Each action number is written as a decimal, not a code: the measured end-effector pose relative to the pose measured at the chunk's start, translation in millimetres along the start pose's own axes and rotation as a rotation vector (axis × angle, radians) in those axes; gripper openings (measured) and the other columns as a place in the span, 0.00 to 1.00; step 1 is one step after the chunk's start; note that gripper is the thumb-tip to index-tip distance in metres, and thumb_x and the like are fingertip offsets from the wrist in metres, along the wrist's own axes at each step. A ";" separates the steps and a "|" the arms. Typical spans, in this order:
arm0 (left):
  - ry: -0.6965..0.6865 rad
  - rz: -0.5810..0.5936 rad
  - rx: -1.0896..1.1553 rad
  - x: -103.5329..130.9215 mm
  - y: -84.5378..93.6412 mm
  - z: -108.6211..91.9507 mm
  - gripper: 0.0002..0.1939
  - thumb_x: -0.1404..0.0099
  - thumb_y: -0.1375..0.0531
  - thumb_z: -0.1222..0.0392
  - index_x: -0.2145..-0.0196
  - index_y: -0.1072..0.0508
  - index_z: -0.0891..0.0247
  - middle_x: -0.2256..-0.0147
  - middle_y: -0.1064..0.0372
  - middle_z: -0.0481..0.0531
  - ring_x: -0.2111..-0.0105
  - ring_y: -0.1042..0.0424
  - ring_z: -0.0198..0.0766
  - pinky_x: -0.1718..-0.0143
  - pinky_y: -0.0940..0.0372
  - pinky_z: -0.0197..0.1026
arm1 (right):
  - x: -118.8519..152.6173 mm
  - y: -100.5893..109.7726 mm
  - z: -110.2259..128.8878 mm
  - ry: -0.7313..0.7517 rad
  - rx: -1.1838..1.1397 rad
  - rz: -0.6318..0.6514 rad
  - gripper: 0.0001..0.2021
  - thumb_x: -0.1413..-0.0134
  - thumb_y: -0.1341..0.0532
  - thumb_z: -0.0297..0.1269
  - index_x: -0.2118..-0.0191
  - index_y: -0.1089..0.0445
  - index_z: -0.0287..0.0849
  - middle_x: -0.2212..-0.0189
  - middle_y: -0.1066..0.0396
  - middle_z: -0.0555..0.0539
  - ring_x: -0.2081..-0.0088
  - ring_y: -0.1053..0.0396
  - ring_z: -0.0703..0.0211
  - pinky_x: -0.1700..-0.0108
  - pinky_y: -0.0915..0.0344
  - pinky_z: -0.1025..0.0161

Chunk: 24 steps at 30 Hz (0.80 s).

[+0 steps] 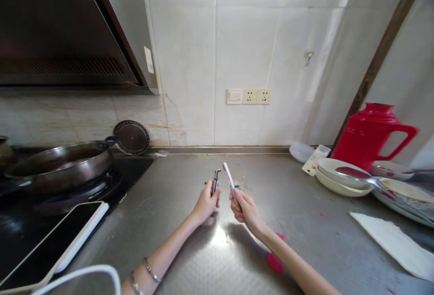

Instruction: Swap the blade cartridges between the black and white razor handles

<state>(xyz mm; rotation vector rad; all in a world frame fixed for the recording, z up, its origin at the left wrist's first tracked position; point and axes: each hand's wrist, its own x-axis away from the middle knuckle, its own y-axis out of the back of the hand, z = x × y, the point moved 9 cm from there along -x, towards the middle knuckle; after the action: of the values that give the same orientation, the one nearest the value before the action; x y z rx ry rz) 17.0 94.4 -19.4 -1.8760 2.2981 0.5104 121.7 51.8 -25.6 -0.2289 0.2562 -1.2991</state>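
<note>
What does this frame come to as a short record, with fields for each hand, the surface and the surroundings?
left hand: holds a small dark tool with a bent tip
right hend: holds a slim white stick
held things: apart, both raised
surface: metal counter
left side: pan on the stove
right side: red flask behind bowls

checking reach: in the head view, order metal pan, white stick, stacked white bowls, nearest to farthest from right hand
1. White stick, held in the right hand
2. Stacked white bowls, to the right
3. Metal pan, left, on the stove
</note>
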 end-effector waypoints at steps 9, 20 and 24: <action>0.042 0.016 0.001 6.4 -5.9 -4.1 0.11 0.39 0.48 0.51 0.63 0.42 0.61 0.78 0.44 0.40 0.86 0.45 0.26 0.86 0.38 0.32 | 21.3 -18.7 -18.5 -0.136 -0.213 -0.076 0.23 0.57 0.40 0.60 0.71 0.43 0.42 0.86 0.52 0.61 0.86 0.61 0.76 0.85 0.67 0.74; 0.041 0.022 0.037 11.2 -13.6 -11.1 0.14 0.38 0.49 0.47 0.62 0.42 0.60 0.80 0.47 0.39 0.86 0.44 0.27 0.88 0.39 0.30 | 28.6 -17.7 -21.0 -0.159 -0.247 -0.121 0.24 0.58 0.40 0.60 0.72 0.43 0.42 0.87 0.52 0.62 0.88 0.62 0.77 0.86 0.68 0.74; 0.065 0.023 0.075 11.6 -15.8 -9.7 0.17 0.38 0.52 0.43 0.62 0.42 0.59 0.81 0.48 0.38 0.87 0.44 0.27 0.90 0.42 0.29 | 28.2 -15.5 -7.4 -0.097 -0.286 -0.149 0.23 0.58 0.39 0.58 0.72 0.43 0.42 0.88 0.52 0.62 0.87 0.63 0.77 0.86 0.69 0.74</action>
<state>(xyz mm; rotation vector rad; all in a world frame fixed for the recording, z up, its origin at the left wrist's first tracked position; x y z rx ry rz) 30.9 77.7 -16.7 -1.8601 2.3467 0.3652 112.2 20.5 -29.4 -0.5614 0.3468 -1.3922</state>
